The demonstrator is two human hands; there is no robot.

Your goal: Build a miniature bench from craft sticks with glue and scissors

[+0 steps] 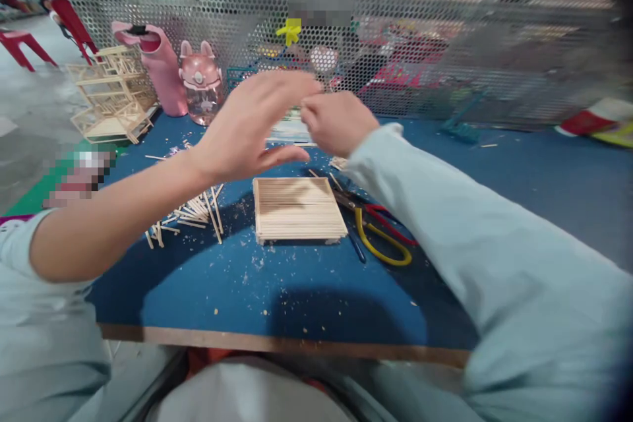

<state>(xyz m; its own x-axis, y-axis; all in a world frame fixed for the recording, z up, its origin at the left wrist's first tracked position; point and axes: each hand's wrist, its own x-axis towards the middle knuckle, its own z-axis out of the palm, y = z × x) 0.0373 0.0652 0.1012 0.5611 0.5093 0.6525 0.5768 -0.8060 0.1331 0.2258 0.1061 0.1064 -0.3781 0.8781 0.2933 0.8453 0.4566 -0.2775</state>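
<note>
Blue tabletop [222, 297], scattered with chips [265, 312]. One stick panel [299, 210] lies at frame centre. To its right, one yellow handle [393, 261] among tools; tool count unclear. To its left, loose sticks [213, 217], too overlapped to count. Over and beyond the panel, two hands: left hand [250, 122] with thumb apart from fingers; right hand [341, 122] curled together, contents cannot tell. Judgement: steady wrists, clear of the panel, serve best. Upper left: two bottles [165, 79], one stick model [109, 102].
</note>
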